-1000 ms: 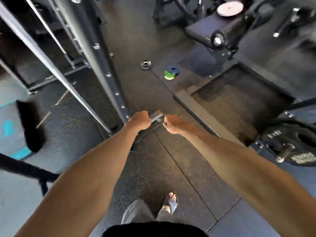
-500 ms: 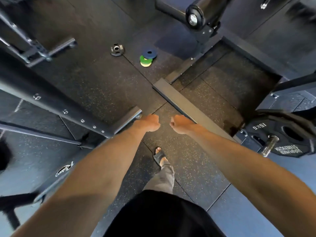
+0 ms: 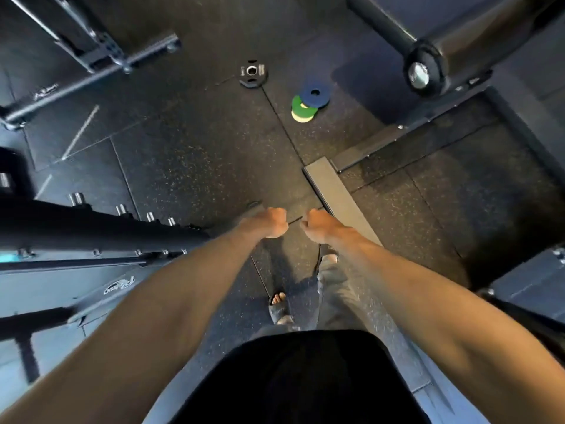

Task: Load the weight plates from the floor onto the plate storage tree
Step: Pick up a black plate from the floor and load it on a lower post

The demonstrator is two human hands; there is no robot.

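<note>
rack upright [image 3: 91, 228]: big dark steel beam lying across the left side, bolts along it, logo plate just below

left hand [image 3: 273, 222]: curled into a loose fist, arm stretched out, can't tell if it's pinching anything

right hand [image 3: 318, 225]: same deal, fingers curled in, just beside the left one but not touching

black plate [image 3: 253, 74]: small one flat on the rubber floor [image 3: 189, 166], well ahead of both hands

colored plates [image 3: 308, 102]: blue one overlapping a green one with a yellowish one under, on the floor just right of the black plate

padded roller [image 3: 452, 44]: top right, metal end cap facing the camera
</note>
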